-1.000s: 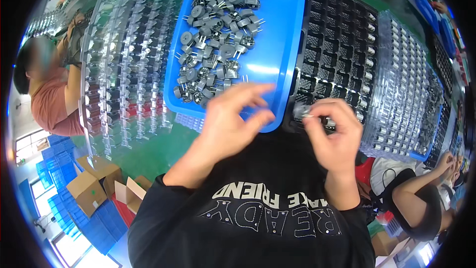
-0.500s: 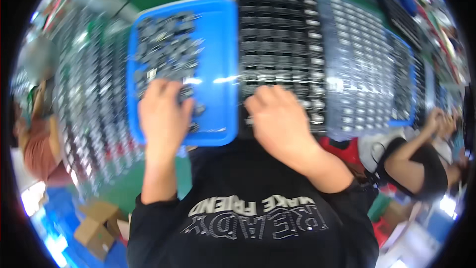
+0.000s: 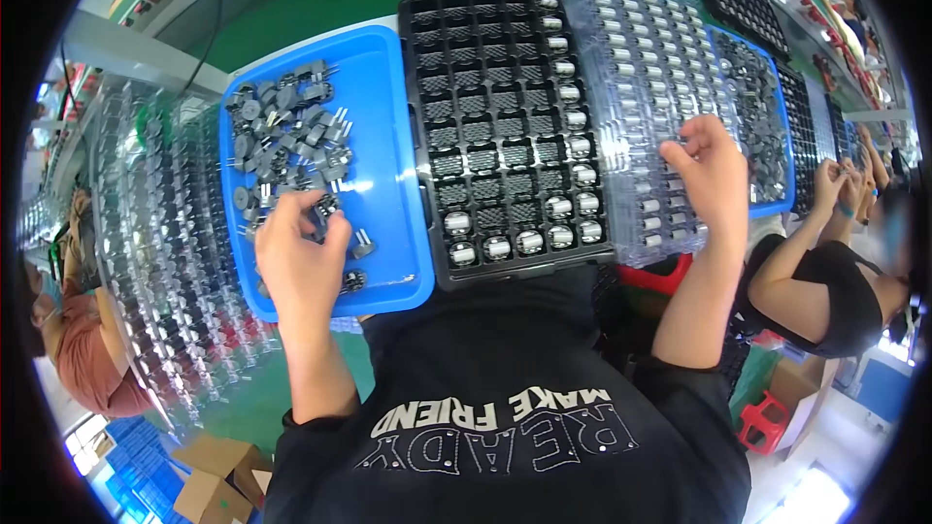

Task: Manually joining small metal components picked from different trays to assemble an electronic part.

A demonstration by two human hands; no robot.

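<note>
My left hand (image 3: 303, 257) is over the blue tray (image 3: 413, 233), thumb and fingers curled round a dark grey plastic part with pins (image 3: 322, 217), partly covered by the fingers. Loose grey parts of the same sort (image 3: 291, 131), with thin metal pins, lie heaped around it in the tray. Above the clear plastic tray (image 3: 631, 223) is my right hand (image 3: 714, 175), its thumb and fingertips drawn close together; anything between them is hidden. Rows of small silver cylinders (image 3: 636, 53) fill much of that tray. Between the hands, the black compartment tray (image 3: 490, 102) holds silver cylinders along its right column and near rows.
Stacked clear trays (image 3: 175, 223) stand at the left. Past the clear tray is a second blue tray of grey parts (image 3: 762, 107). Co-workers sit at the left (image 3: 92, 340) and right (image 3: 806, 301). Cardboard boxes (image 3: 218, 475) and a red stool (image 3: 762, 424) are on the floor.
My right hand has moved right from the black tray to over the clear tray. My left hand stays at the blue tray, its fingers now curled. The view has shifted and sharpened.
</note>
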